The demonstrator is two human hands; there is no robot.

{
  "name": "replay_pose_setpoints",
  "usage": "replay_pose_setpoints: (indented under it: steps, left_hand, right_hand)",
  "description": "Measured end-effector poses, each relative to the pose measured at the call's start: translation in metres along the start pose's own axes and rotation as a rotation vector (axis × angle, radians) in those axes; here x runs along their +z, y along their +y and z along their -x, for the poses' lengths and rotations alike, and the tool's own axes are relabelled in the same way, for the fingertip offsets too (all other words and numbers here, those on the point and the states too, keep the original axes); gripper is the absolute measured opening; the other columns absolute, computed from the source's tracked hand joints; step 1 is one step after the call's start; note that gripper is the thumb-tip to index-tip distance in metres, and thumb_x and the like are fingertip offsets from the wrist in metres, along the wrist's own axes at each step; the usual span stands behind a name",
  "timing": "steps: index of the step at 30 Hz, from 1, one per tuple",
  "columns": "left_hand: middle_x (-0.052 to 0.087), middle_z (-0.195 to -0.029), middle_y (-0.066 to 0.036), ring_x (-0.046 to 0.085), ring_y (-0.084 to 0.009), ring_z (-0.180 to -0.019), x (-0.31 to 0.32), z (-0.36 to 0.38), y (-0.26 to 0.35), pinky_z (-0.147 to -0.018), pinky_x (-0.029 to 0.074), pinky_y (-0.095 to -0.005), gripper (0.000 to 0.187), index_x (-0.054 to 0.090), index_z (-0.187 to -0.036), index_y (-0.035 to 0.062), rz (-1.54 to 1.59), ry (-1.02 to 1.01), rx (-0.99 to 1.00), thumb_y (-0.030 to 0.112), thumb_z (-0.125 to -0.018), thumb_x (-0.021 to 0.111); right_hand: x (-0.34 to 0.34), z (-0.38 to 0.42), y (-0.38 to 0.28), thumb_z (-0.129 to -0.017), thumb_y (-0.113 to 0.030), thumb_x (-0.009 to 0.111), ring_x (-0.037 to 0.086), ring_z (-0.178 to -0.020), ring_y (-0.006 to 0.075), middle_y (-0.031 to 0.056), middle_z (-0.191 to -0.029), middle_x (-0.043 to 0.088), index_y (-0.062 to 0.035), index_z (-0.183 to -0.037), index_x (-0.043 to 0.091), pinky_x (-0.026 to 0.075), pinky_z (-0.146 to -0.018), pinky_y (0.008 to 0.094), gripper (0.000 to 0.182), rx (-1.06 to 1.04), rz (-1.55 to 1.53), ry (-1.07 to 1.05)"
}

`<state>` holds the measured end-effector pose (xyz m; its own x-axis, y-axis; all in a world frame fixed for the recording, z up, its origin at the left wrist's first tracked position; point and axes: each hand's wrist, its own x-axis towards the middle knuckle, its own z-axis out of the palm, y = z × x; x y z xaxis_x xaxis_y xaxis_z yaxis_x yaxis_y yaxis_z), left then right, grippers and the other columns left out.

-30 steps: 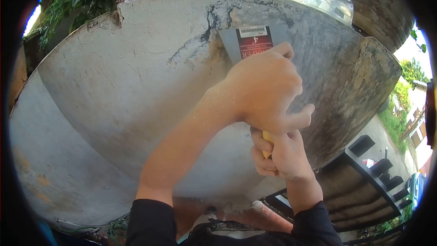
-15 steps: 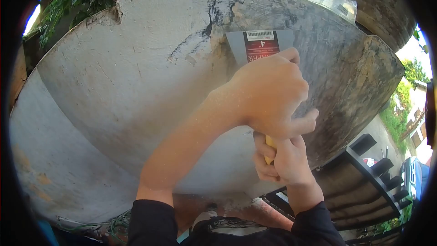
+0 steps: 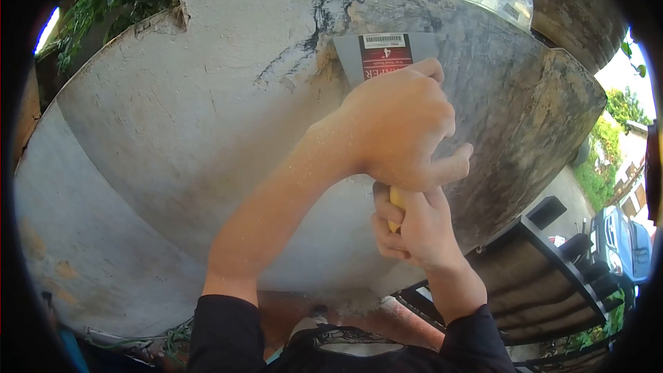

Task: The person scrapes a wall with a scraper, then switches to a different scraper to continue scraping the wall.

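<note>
A wide metal scraper (image 3: 351,59) with a red and black 4-inch label lies against a rough grey wall surface (image 3: 228,90), its blade edge pointing away from me. My left hand (image 3: 404,121) is closed over the lower blade and upper part of the tool, hiding much of it. Below it, my right hand (image 3: 418,224) is wrapped round the yellow handle (image 3: 396,208). Dark cracks and chipped patches mark the wall just left of the blade.
A clear plastic container (image 3: 496,0) rests on the top edge at the upper right. A black metal gate (image 3: 545,280) stands at the lower right, with a blue vehicle (image 3: 621,245) beyond it. Leaves hang at the upper left.
The scraper and both hands have shifted slightly up and to the left in view. The grip looks the same. More of the vehicle shows at the right.
</note>
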<state>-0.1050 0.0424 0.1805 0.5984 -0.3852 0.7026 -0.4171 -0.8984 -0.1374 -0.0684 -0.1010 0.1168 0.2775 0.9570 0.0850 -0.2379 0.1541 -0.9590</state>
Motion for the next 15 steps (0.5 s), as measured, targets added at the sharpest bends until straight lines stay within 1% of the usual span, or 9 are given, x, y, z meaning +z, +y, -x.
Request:
replay_pose_setpoints:
  steps: [2, 4, 8, 10, 11, 13, 15]
  left_hand:
    - [0.043, -0.045, -0.009, 0.035, -0.0278, -0.046, 0.000, 0.004, 0.000, -0.076, 0.042, -0.0368, 0.047, 0.043, -0.043, 0.0043, 0.019, -0.006, 0.016, 0.031, -0.078, 0.061]
    - [0.044, -0.045, -0.009, 0.037, -0.0283, -0.046, 0.001, 0.005, -0.003, -0.079, 0.043, -0.0367, 0.048, 0.045, -0.044, 0.0036, -0.072, -0.034, -0.004, 0.032, -0.079, 0.060]
    - [0.045, -0.045, -0.010, 0.038, -0.0292, -0.045, 0.005, 0.008, -0.002, -0.080, 0.043, -0.0366, 0.048, 0.047, -0.044, 0.0034, -0.125, -0.011, -0.025, 0.032, -0.079, 0.060]
    - [0.045, -0.045, -0.011, 0.038, -0.0294, -0.046, -0.003, 0.008, 0.005, -0.079, 0.043, -0.0370, 0.048, 0.048, -0.044, 0.0030, 0.027, -0.006, -0.030, 0.033, -0.080, 0.059]
    - [0.045, -0.045, -0.011, 0.038, -0.0294, -0.046, -0.005, 0.008, 0.002, -0.079, 0.043, -0.0370, 0.048, 0.048, -0.044, 0.0030, 0.028, -0.012, -0.029, 0.033, -0.080, 0.059]
    - [0.045, -0.045, -0.011, 0.038, -0.0294, -0.047, -0.005, 0.007, -0.005, -0.079, 0.043, -0.0369, 0.048, 0.048, -0.044, 0.0030, -0.088, -0.092, -0.072, 0.032, -0.080, 0.059]
    - [0.045, -0.046, -0.011, 0.038, -0.0293, -0.048, -0.006, 0.005, -0.007, -0.079, 0.043, -0.0368, 0.048, 0.048, -0.044, 0.0028, -0.107, -0.071, -0.047, 0.032, -0.080, 0.059]
  right_hand:
    - [0.001, -0.002, 0.008, -0.106, -0.032, 0.037, 0.034, -0.038, 0.0097, -0.0010, -0.061, 0.036, -0.0077, -0.081, 0.039, 0.026, -0.031, 0.0263, 0.035, -0.046, -0.012, -0.028]
    - [-0.001, -0.009, 0.006, -0.106, -0.033, 0.036, 0.033, -0.037, 0.0096, -0.0010, -0.061, 0.036, -0.0078, -0.080, 0.039, 0.027, -0.031, 0.0262, 0.036, -0.003, 0.010, 0.015]
    - [0.007, -0.010, 0.004, -0.105, -0.034, 0.036, 0.032, -0.036, 0.0096, -0.0012, -0.060, 0.034, -0.0075, -0.081, 0.038, 0.027, -0.031, 0.0265, 0.036, 0.018, -0.006, 0.075]
    - [0.015, 0.001, 0.004, -0.105, -0.035, 0.036, 0.032, -0.037, 0.0096, -0.0010, -0.061, 0.034, -0.0075, -0.088, 0.039, 0.027, -0.031, 0.0263, 0.032, -0.035, -0.018, 0.034]
    - [0.012, -0.004, 0.006, -0.105, -0.035, 0.036, 0.032, -0.037, 0.0096, -0.0010, -0.061, 0.034, -0.0075, -0.088, 0.039, 0.027, -0.031, 0.0263, 0.032, -0.036, -0.025, 0.035]
    - [0.000, -0.017, 0.008, -0.106, -0.035, 0.036, 0.033, -0.037, 0.0097, -0.0006, -0.064, 0.036, -0.0076, -0.094, 0.040, 0.028, -0.031, 0.0262, 0.031, 0.058, -0.017, -0.001]
    - [0.001, -0.018, 0.005, -0.106, -0.036, 0.036, 0.034, -0.037, 0.0097, -0.0005, -0.063, 0.036, -0.0072, -0.093, 0.040, 0.028, -0.031, 0.0263, 0.032, 0.046, -0.026, -0.015]
